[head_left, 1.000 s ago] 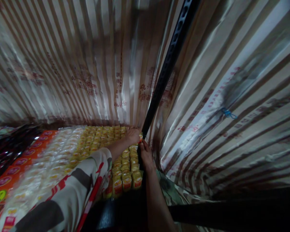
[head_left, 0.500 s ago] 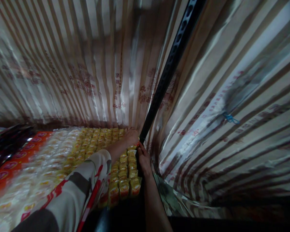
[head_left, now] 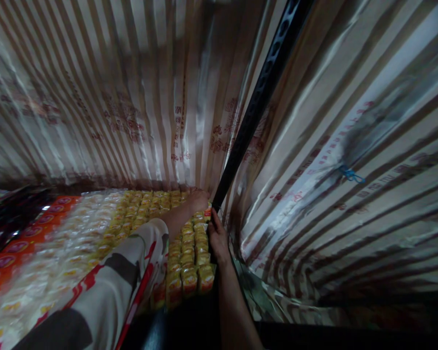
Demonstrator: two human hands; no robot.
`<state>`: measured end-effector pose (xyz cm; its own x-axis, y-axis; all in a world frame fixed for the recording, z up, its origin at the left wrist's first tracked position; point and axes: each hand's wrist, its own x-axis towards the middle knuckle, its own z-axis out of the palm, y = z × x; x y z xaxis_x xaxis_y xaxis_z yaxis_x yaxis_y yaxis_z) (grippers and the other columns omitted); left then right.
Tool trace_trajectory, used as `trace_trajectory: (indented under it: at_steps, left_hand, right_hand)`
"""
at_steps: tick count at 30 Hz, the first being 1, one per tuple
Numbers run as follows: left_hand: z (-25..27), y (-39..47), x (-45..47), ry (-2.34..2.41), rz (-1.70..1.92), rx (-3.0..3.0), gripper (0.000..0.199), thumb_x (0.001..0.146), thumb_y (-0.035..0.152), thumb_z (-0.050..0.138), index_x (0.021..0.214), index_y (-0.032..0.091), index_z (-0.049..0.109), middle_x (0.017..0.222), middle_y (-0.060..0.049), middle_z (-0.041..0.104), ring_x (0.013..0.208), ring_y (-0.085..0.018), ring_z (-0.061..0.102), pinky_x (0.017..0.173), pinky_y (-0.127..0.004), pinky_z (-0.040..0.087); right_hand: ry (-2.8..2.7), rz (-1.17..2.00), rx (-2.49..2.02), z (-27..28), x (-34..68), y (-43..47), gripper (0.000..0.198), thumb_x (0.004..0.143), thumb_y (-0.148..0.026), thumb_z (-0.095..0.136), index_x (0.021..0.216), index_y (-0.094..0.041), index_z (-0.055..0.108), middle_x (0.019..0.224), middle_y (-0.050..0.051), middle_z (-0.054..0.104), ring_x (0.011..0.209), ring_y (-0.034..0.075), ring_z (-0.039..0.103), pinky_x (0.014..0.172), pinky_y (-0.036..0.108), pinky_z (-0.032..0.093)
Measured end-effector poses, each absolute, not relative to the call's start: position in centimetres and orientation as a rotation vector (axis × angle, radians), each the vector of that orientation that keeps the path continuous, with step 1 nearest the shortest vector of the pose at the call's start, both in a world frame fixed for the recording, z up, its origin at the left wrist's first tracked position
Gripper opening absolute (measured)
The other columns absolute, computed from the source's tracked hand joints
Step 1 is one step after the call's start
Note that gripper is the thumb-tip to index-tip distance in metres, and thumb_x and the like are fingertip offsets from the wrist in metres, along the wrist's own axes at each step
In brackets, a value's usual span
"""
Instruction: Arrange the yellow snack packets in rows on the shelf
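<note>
Small yellow-wrapped snack packets (head_left: 187,255) stand in tight rows along a dark shelf. At the far end of the rightmost rows, my left hand (head_left: 199,200) is closed on a packet with a red label (head_left: 208,212); its fingertips are mostly hidden. My left arm, in a patterned sleeve (head_left: 124,272), reaches across the rows. My right hand (head_left: 218,239) lies along the outer side of the last row, fingers stretched forward, the tips touching near the red-labelled packet. Its palm side is turned towards the packets.
A black perforated post (head_left: 253,107) rises at the corner, close beyond both hands. Striped printed sheeting (head_left: 149,87) hangs behind and on the right, with a blue tie (head_left: 350,174). Clear-wrapped packets (head_left: 83,228), orange packs (head_left: 31,232) and dark shiny packs (head_left: 12,223) fill the left.
The red-labelled packet shows more clearly between my hands. My right hand's fingers have shifted slightly, and the view has moved a little. The rows of packets look the same.
</note>
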<state>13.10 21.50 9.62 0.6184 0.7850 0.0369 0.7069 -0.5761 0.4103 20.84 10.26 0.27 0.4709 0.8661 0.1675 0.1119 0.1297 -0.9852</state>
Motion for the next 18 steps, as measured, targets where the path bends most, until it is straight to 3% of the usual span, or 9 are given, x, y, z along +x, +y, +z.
trace_trajectory:
  at_steps: [3, 9, 18]
  left_hand:
    - [9.4, 21.5, 13.1, 1.224, 0.298, 2.520, 0.027, 0.084, 0.035, 0.054, 0.101, 0.016, 0.060, 0.110, -0.007, 0.059, 0.106, -0.022, 0.051, 0.093, -0.044, 0.038]
    - [9.5, 21.6, 13.4, 1.248, 0.297, 2.565, 0.027, 0.068, 0.012, 0.057, 0.091, 0.018, 0.070, 0.104, -0.012, 0.061, 0.110, -0.028, 0.044, 0.090, -0.041, 0.032]
    - [9.8, 21.8, 13.3, 1.181, 0.241, 2.567, 0.029, 0.068, 0.012, 0.055, 0.093, 0.017, 0.069, 0.105, -0.013, 0.059, 0.110, -0.030, 0.042, 0.089, -0.042, 0.031]
  right_hand:
    - [-1.000, 0.629, -1.350, 0.2, 20.7, 10.3, 0.047, 0.076, -0.026, 0.048, 0.123, -0.027, 0.055, 0.127, -0.001, 0.055, 0.122, 0.018, 0.043, 0.108, 0.040, 0.025]
    - [-1.013, 0.512, -1.410, -0.8, 21.1, 10.6, 0.044, 0.073, -0.026, 0.050, 0.115, -0.026, 0.061, 0.114, 0.003, 0.055, 0.107, 0.017, 0.048, 0.101, 0.034, 0.033]
    - [-1.058, 0.484, -1.432, -1.0, 21.1, 10.6, 0.044, 0.073, -0.023, 0.047, 0.115, -0.026, 0.062, 0.106, 0.003, 0.055, 0.102, 0.017, 0.049, 0.097, 0.032, 0.036]
